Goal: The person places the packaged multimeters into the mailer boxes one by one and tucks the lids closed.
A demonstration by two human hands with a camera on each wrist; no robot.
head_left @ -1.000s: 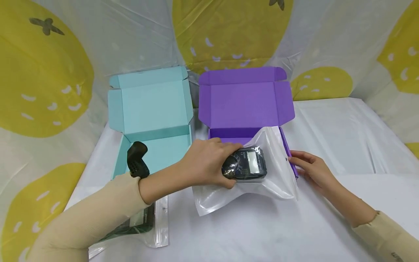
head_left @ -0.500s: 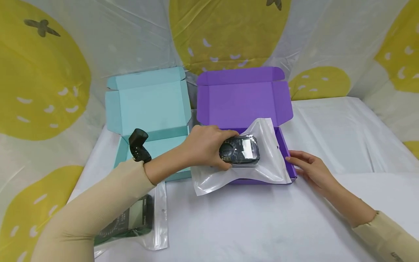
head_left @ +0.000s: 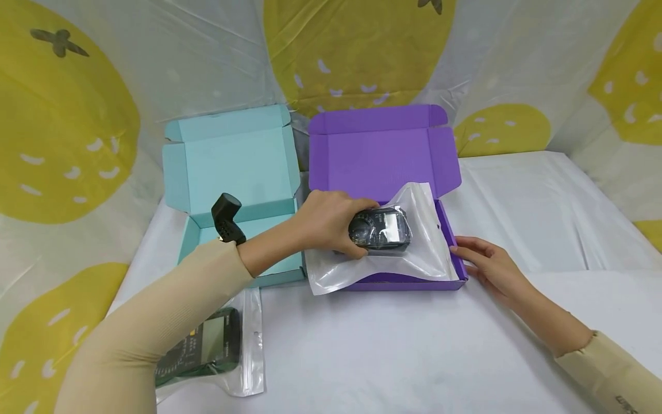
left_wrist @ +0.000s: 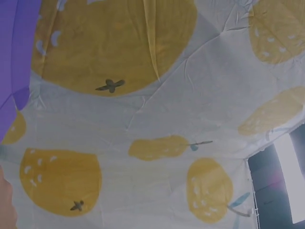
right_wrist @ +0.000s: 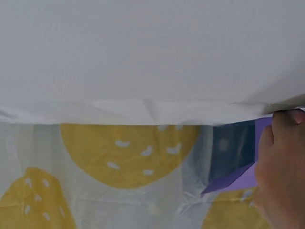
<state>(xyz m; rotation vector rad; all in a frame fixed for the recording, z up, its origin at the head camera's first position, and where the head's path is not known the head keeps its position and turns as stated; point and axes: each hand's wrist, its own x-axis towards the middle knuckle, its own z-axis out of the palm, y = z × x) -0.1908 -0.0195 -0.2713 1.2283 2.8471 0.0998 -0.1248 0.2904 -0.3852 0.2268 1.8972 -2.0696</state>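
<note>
My left hand [head_left: 333,221] grips a black multimeter [head_left: 380,229] with a round dial and a bright display. It is inside a clear-and-white zip bag [head_left: 426,247], which lies across the opening of a purple box [head_left: 393,286]. The bag's lower left corner sticks out past the box's front wall. At the box's right wall, my right hand [head_left: 488,261] rests its thumb and fingertips, with some fingers hidden. In the right wrist view the right hand [right_wrist: 281,167] is beside a purple flap [right_wrist: 238,181]. Only a sliver of left hand [left_wrist: 5,202] shows in the left wrist view.
A light blue box [head_left: 238,167] stands with its lid up, left of the purple one. A larger bagged meter [head_left: 212,345] lies in front of it, partly behind my left sleeve. White cloth [head_left: 388,351] covers the table; a fruit-print curtain [head_left: 362,52] hangs behind.
My left hand has carried the bagged multimeter away from me and lower over the purple box, baring the box's front wall. My right hand has stayed at the right wall.
</note>
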